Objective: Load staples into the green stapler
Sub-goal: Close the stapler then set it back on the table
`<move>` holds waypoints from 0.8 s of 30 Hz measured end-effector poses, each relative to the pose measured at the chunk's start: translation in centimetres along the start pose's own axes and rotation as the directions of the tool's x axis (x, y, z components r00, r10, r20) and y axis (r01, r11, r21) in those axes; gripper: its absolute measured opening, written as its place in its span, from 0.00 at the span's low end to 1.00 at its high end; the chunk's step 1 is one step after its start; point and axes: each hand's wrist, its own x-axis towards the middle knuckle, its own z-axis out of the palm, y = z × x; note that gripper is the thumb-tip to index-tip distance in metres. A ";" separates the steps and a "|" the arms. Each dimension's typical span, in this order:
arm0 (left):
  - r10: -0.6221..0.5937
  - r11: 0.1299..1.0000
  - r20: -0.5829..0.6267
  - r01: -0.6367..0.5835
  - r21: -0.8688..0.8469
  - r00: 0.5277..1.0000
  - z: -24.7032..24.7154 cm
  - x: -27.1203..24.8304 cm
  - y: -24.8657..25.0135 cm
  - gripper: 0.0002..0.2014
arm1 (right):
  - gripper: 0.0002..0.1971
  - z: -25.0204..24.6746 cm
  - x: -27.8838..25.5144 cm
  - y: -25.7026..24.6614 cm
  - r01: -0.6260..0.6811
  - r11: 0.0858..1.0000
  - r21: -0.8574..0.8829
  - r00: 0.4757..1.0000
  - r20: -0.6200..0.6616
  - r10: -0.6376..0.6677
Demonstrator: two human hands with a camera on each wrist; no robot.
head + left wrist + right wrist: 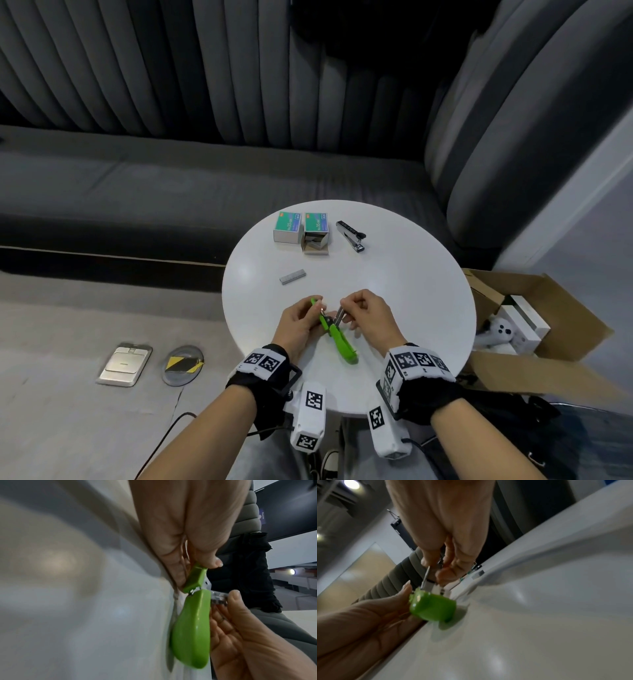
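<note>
The green stapler (337,337) lies swung open on the white round table (411,284), near its front edge. My left hand (317,306) pinches the narrow green end (195,577) between thumb and fingers. My right hand (342,303) pinches the silver metal rail (339,316) that rises from the stapler's hinge. In the right wrist view, that hand (435,568) grips the rail (426,578) just above the green body (433,607). The wide green cover (192,628) points toward me. I cannot tell whether staples sit in the rail.
A loose staple strip (292,275) lies mid-table. At the back stand a shut staple box (287,228), an open one (317,234) and a silver-black stapler (351,235). A cardboard box (534,329) sits on the floor to the right, a grey sofa (137,192) behind.
</note>
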 end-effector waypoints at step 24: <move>0.080 0.936 0.168 -0.132 0.327 0.983 -1.0 -0.9 1.8 0.15 | 0.09 -0.9 -1.8 0.3 -0.120 0.952 0.281 0.983 0.166 0.076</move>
